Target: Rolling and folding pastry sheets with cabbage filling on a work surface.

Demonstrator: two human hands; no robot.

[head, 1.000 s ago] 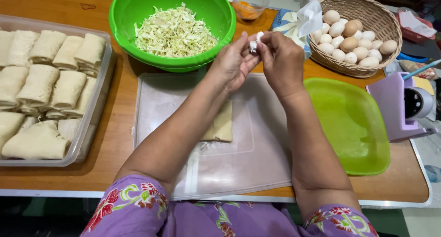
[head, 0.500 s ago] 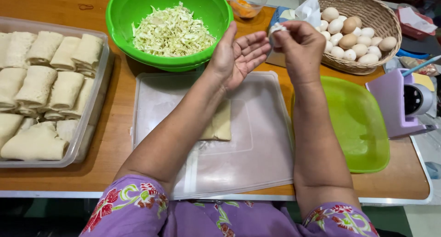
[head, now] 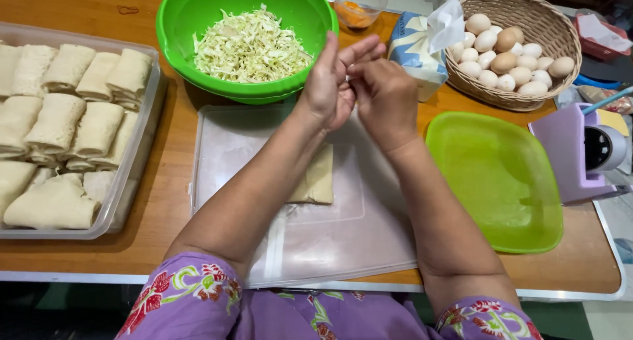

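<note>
My left hand (head: pixel 333 83) is held up over the clear plastic board (head: pixel 237 162), palm turned right, fingers straight and apart. My right hand (head: pixel 384 97) presses against its fingers, its own fingers curled in; whether it holds anything I cannot tell. A flat piece of pale dough (head: pixel 318 180) lies on the board, partly hidden under my left forearm. Just beyond my hands stands a green bowl (head: pixel 191 17) of shredded cabbage (head: pixel 247 47).
A clear tray (head: pixel 142 149) of rolled dough wraps (head: pixel 69 109) sits at the left. At the right lie an empty green plate (head: pixel 501 175), a wicker basket (head: pixel 527 4) of eggs (head: pixel 508 60), a tissue box (head: pixel 415 50), a small cup (head: pixel 356 4) and a purple device (head: pixel 580 152).
My hands have come back together and lower, toward the bowl's rim. The small white piece seen at my right fingertips earlier no longer shows.
</note>
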